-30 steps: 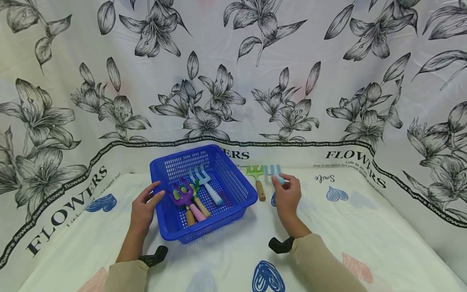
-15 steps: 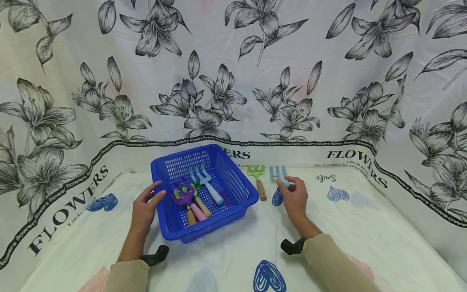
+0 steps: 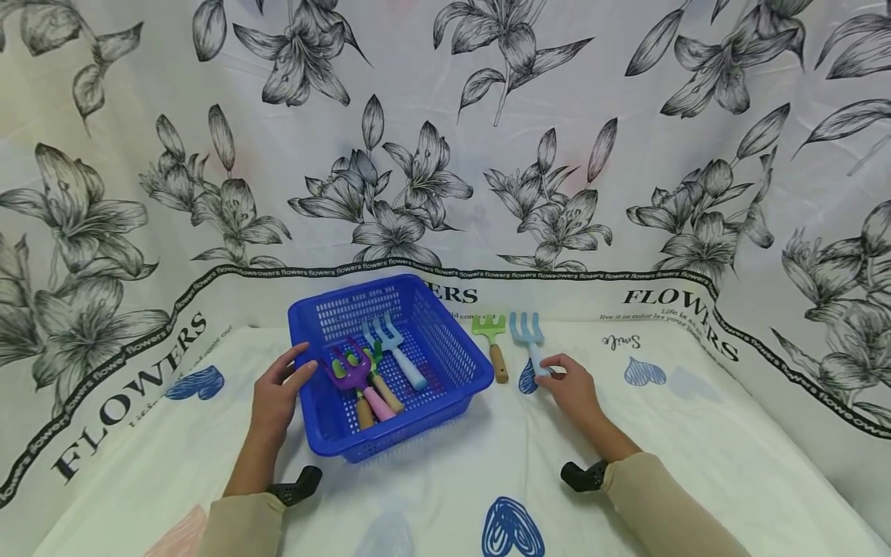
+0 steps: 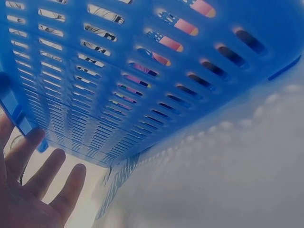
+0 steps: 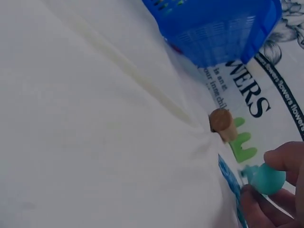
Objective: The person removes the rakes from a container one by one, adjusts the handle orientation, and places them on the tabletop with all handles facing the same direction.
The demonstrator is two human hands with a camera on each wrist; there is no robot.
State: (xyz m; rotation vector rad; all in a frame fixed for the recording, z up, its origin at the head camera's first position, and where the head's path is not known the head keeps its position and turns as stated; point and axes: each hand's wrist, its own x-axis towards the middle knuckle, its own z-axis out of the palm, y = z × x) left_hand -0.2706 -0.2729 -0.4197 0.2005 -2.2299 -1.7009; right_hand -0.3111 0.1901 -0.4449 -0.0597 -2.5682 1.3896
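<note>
My right hand (image 3: 574, 387) pinches the handle end of a light-blue toy garden rake (image 3: 527, 330), whose tines point away at the back of the table. In the right wrist view, thumb and fingers sit around the rounded turquoise handle end (image 5: 268, 179). Just left of it lies a green rake with a brown handle (image 3: 496, 348). My left hand (image 3: 274, 394) rests at the left rim of a blue plastic basket (image 3: 445, 414); its fingers (image 4: 71, 187) are fairly straight in the left wrist view.
The basket holds a purple rake with a pink handle (image 3: 356, 379), another light-blue rake (image 3: 393, 348) and green tools with wooden handles (image 3: 385, 393). A white cloth with hearts (image 3: 445, 495) covers the table. A flower-printed curtain (image 3: 445, 155) hangs behind.
The light-blue rake and my right hand have shifted slightly right and then the hand came nearer, its handle now turned toward me. My left hand and the basket stay in place.
</note>
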